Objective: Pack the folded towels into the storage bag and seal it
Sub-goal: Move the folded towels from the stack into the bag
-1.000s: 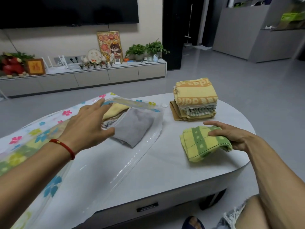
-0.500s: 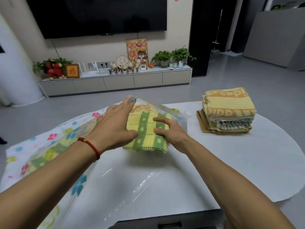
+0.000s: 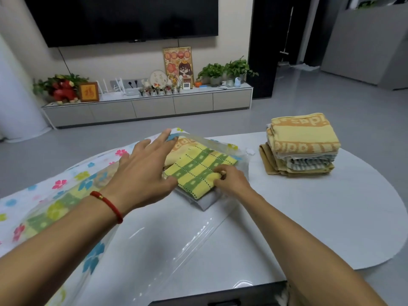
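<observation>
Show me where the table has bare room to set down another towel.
Free: the white table right of the right hand and in front of the towel stack. Crowded: the left side, covered by the storage bag, where both hands meet at the green-and-yellow towel.

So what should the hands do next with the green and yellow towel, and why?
Probably push the green and yellow towel deeper into the storage bag. The right hand grips its near edge, the left hand holds the bag's mouth up, and the towel sits only just inside.
</observation>
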Demonstrator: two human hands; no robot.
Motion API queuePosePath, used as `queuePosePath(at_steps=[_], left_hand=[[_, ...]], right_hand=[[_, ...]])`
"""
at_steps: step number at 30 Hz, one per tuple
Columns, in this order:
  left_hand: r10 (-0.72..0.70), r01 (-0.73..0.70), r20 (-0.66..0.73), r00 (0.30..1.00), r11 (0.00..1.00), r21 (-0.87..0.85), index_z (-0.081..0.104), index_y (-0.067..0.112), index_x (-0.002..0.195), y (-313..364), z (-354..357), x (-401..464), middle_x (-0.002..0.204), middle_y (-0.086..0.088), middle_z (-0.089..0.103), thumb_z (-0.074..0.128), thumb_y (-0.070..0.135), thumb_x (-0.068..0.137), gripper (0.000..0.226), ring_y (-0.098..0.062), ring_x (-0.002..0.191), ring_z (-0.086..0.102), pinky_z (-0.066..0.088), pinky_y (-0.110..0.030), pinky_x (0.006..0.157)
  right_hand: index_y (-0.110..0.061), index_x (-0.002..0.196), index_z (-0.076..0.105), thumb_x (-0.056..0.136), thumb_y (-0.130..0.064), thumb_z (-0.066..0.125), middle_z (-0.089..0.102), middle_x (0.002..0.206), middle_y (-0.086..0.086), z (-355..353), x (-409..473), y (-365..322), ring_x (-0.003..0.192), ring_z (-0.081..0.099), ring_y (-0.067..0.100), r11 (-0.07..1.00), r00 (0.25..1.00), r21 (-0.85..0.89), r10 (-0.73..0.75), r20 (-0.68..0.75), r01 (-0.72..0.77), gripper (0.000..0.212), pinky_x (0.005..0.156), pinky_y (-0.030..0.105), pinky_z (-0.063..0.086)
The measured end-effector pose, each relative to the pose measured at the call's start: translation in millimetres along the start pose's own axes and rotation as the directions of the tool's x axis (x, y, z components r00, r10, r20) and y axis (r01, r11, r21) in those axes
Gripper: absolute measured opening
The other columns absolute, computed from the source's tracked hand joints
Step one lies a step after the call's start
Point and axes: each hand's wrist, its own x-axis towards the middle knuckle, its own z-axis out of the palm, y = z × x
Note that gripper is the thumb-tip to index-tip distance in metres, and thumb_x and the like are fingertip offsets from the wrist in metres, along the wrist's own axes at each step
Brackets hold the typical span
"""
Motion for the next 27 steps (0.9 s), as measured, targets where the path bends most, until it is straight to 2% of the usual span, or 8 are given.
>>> queuePosePath(at_steps=[3, 7, 9, 11, 15, 18, 22, 27], left_hand=[[0.007, -0.006, -0.010, 1.000, 0.999, 0.043, 0.023, 0.033, 0.152, 0, 5, 1, 0.166, 0.009, 0.006, 0.060, 0.042, 0.084, 0.078, -0.031, 0.147, 0.020, 0.031, -0.061, 0.111], [0.035, -0.033, -0.017, 0.999, 0.995, 0.098, 0.027, 0.039, 0.150, 2, 15, 5, 0.166, 0.003, 0.007, 0.057, 0.046, 0.082, 0.075, -0.032, 0.146, 0.019, 0.030, -0.063, 0.111], [0.055, -0.053, -0.013, 0.998, 0.991, 0.126, 0.028, 0.042, 0.150, 2, 18, 9, 0.166, 0.003, 0.007, 0.057, 0.049, 0.081, 0.075, -0.032, 0.146, 0.019, 0.030, -0.064, 0.110], [0.070, -0.067, -0.015, 0.997, 0.988, 0.139, 0.029, 0.044, 0.149, 3, 19, 12, 0.166, 0.005, 0.007, 0.057, 0.051, 0.080, 0.074, -0.032, 0.146, 0.018, 0.030, -0.065, 0.110], [0.069, -0.065, -0.016, 0.998, 0.986, 0.155, 0.028, 0.045, 0.149, 1, 24, 14, 0.166, 0.007, 0.004, 0.054, 0.055, 0.081, 0.073, -0.031, 0.147, 0.016, 0.031, -0.064, 0.110], [0.069, -0.065, -0.020, 0.997, 0.986, 0.156, 0.027, 0.045, 0.150, -1, 25, 13, 0.167, 0.008, 0.002, 0.052, 0.058, 0.081, 0.074, -0.031, 0.148, 0.015, 0.031, -0.063, 0.110], [0.071, -0.066, -0.028, 0.997, 0.984, 0.164, 0.026, 0.045, 0.150, -3, 24, 14, 0.166, 0.009, 0.000, 0.052, 0.059, 0.082, 0.075, -0.030, 0.148, 0.013, 0.032, -0.062, 0.111], [0.058, -0.053, -0.026, 0.998, 0.986, 0.158, 0.026, 0.044, 0.150, 1, 23, 16, 0.166, 0.008, 0.001, 0.051, 0.058, 0.082, 0.074, -0.030, 0.148, 0.013, 0.030, -0.062, 0.111]], right_hand=[[-0.024, 0.107, 0.076, 0.089, -0.026, 0.063, 0.076, 0.109, 0.007, -42, -16, 7, 0.098, 0.072, 0.029, 0.982, 1.000, -0.186, 0.018, -0.018, -0.021, 0.022, 0.088, 0.041, 0.060], [-0.011, 0.073, 0.069, 0.091, -0.029, 0.057, 0.073, 0.083, 0.012, -102, -25, 39, 0.085, 0.069, 0.039, 0.969, 0.907, -0.217, 0.019, -0.420, -0.121, 0.028, 0.064, 0.037, 0.053], [-0.009, 0.091, 0.075, 0.095, -0.030, 0.055, 0.073, 0.097, 0.018, -131, -15, 57, 0.094, 0.065, 0.041, 0.966, 0.781, -0.206, -0.005, -0.624, -0.158, 0.029, 0.070, 0.039, 0.049], [-0.010, 0.124, 0.068, 0.097, -0.028, 0.055, 0.061, 0.128, 0.021, -159, 4, 72, 0.119, 0.053, 0.041, 0.927, 0.707, -0.271, -0.010, -0.708, -0.259, 0.035, 0.094, 0.046, 0.045], [-0.018, 0.150, 0.041, 0.101, -0.039, 0.048, 0.045, 0.145, 0.028, -199, 47, 102, 0.135, 0.038, 0.046, 0.868, 0.732, -0.164, 0.277, -0.622, -0.468, 0.053, 0.110, 0.053, 0.031], [-0.019, 0.154, 0.031, 0.101, -0.049, 0.050, 0.050, 0.144, 0.027, -209, 61, 119, 0.134, 0.043, 0.047, 0.819, 0.743, -0.165, 0.390, -0.544, -0.550, 0.064, 0.108, 0.057, 0.032], [-0.015, 0.142, 0.046, 0.098, -0.048, 0.059, 0.067, 0.123, 0.022, -208, 67, 121, 0.122, 0.053, 0.042, 0.711, 0.723, -0.397, 0.226, -0.652, -0.581, 0.056, 0.104, 0.054, 0.032], [-0.010, 0.142, 0.045, 0.096, -0.037, 0.068, 0.065, 0.124, 0.023, -209, 68, 115, 0.117, 0.058, 0.042, 0.736, 0.736, -0.404, 0.185, -0.652, -0.543, 0.058, 0.097, 0.050, 0.041]])
